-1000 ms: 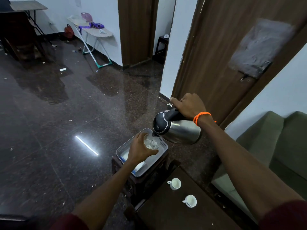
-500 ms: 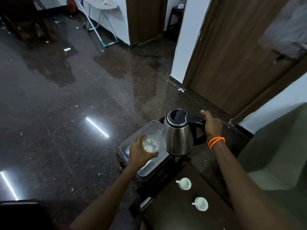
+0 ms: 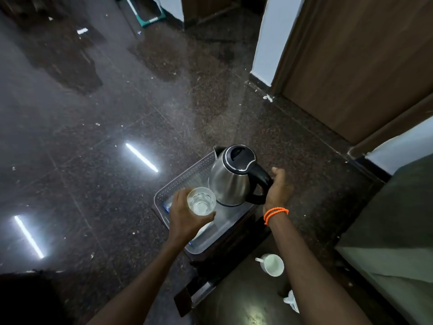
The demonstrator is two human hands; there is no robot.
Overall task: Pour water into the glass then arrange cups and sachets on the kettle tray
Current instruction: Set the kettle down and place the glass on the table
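Observation:
A steel kettle (image 3: 230,181) with a black lid stands upright on the grey kettle tray (image 3: 187,175), at its far right. My right hand (image 3: 277,187), with an orange band at the wrist, grips the kettle's black handle. My left hand (image 3: 186,215) holds a clear glass (image 3: 201,201) with water in it, just above the tray and touching the kettle's left side. A white cup (image 3: 271,264) sits on the dark table (image 3: 234,301) nearer to me. A second white cup (image 3: 291,301) is mostly hidden behind my right forearm. Blue-white sachets (image 3: 167,205) show under my left hand.
The tray rests on a small dark stand (image 3: 234,240) beside the table. A wooden door (image 3: 365,66) and white wall are at the far right, a green sofa (image 3: 393,231) at the right. Dark polished floor (image 3: 93,137) spreads to the left.
The kettle went from tilted over the glass to upright, then came down onto the tray. My left hand kept hold of the glass. The camera tipped downwards.

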